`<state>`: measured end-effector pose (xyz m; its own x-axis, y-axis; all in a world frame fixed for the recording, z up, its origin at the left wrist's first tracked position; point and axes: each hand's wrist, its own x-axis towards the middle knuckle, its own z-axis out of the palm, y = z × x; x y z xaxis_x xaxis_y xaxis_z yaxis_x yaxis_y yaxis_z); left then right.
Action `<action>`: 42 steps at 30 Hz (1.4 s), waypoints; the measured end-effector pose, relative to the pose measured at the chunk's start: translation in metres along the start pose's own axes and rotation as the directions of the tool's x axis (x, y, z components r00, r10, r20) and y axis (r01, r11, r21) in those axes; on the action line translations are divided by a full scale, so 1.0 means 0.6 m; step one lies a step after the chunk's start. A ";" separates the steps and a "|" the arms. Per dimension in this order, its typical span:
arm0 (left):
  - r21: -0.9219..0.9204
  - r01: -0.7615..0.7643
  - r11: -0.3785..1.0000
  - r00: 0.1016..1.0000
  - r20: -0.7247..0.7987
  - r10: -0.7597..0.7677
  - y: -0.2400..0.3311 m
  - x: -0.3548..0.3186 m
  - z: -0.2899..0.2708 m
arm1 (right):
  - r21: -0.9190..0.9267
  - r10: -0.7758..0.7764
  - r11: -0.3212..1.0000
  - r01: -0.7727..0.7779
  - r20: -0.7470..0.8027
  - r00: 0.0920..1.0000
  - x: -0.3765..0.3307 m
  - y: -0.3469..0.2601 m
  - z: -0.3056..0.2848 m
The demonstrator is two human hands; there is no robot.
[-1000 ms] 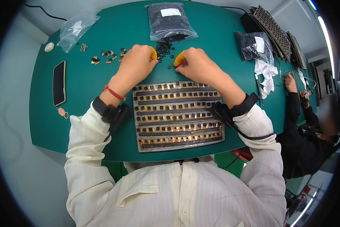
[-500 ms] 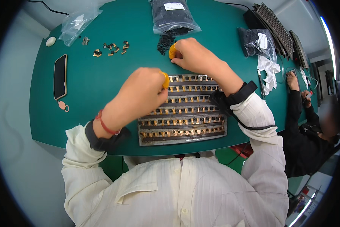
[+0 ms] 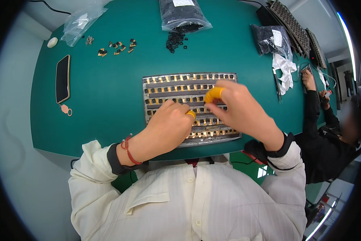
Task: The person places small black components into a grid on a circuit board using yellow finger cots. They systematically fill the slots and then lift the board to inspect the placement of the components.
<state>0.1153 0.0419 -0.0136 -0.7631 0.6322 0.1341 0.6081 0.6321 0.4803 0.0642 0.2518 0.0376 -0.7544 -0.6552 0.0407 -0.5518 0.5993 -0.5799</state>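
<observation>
A flat metal tray (image 3: 174, 85) lies before me, with several rows of small black square parts on brass-coloured pieces. My left hand (image 3: 170, 126) rests over its lower left part, fingers curled and pressed together, one wearing a yellow finger cover (image 3: 191, 115). Over the right middle of the tray is my right hand (image 3: 242, 108), thumb and a finger in a yellow cover (image 3: 213, 94) pinched close to the rows. Whatever either pinch holds is too small or hidden to make out. Both hands cover parts of the lower rows.
Loose black parts (image 3: 173, 42) spill from a clear bag (image 3: 178, 16) beyond the tray. Brass-and-black pieces (image 3: 122, 47), a phone (image 3: 63, 79) and an empty bag (image 3: 81, 24) are left. At right lie another bag (image 3: 266, 40), tweezers (image 3: 277, 86), white tissue (image 3: 285, 72) and a co-worker's hand (image 3: 308, 79).
My right hand has come back from beside the loose black parts to the tray. My left hand has moved down and slightly right, from the upper rows to the lower ones.
</observation>
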 end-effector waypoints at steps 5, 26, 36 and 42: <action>0.226 -0.068 0.972 0.995 0.089 0.049 0.033 -0.014 0.002 | 0.025 -0.043 0.999 0.043 0.007 0.999 -0.054 -0.006 0.055; 0.137 -0.063 0.989 0.906 0.422 0.000 0.049 -0.016 -0.025 | -0.212 -0.113 0.955 0.206 0.382 0.917 -0.038 -0.038 0.070; 0.169 -0.078 0.983 0.899 0.438 -0.004 0.053 -0.011 -0.030 | -0.164 -0.106 0.969 0.185 0.402 0.909 -0.027 -0.033 0.065; 0.088 0.044 0.995 0.972 0.227 -0.063 0.000 0.033 -0.096 | -0.121 -0.053 0.986 0.113 0.417 0.907 -0.034 -0.019 0.057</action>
<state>0.0877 0.0288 0.0391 -0.7300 0.6765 -0.0969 0.5911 0.6962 0.4073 0.0980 0.2427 0.0157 -0.5069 -0.8179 -0.2723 -0.6724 0.5728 -0.4688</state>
